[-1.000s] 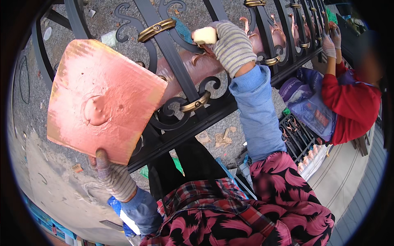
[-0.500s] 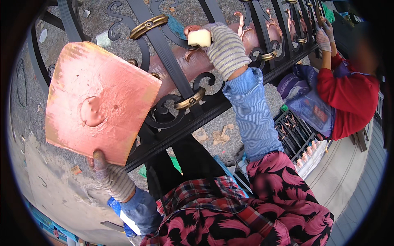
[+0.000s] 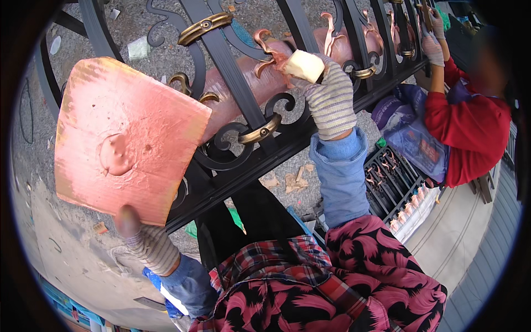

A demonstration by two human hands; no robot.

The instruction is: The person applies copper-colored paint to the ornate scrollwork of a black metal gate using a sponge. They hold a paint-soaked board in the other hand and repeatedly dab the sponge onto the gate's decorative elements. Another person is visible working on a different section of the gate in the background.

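Observation:
My left hand (image 3: 148, 243), in a striped glove, grips the lower edge of a piece of cardboard (image 3: 166, 130) with its thumb on top. Pink paint coats the cardboard, and a thick wet puddle of paint (image 3: 117, 155) lies near its middle. Between the fingers of my gloved right hand (image 3: 332, 102) is a cream sponge (image 3: 306, 66). Its pink-stained end is against or very close to a pink curled leaf ornament (image 3: 264, 69) on a black metal railing panel (image 3: 224, 69). My right fingertips are partly hidden behind the sponge.
Brass-coloured collars (image 3: 204, 27) band the railing's bars and scrolls. A pink, plastic-wrapped roll (image 3: 221, 88) runs behind the bars. At the right, a co-worker in a red sleeve (image 3: 475, 138) has gloved hands on the far railing. Another black panel (image 3: 392, 177) stands below.
My right hand has drawn back rightward and lower with the sponge, uncovering the pink leaf ornament. The cardboard in my left hand has shifted slightly left.

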